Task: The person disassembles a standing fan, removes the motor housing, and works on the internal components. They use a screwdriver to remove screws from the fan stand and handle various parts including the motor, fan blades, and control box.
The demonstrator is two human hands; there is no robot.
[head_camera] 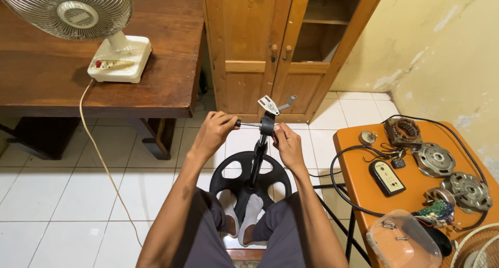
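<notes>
A black fan stand (255,161) with a round spoked base (230,175) rises between my knees, my feet in white socks resting on the base. My left hand (215,131) is shut on a screwdriver (248,124) whose shaft points right into the black collar (267,124) at the top of the pole. My right hand (287,141) grips that collar from the right side. A grey metal bracket (271,105) sticks up above the collar.
An orange stool table (364,185) at right carries motor parts (433,159), a black control panel (387,177), black cable and a clear plastic cover (403,242). A white desk fan (78,18) stands on the wooden table (166,86). A wooden cabinet (270,49) is behind.
</notes>
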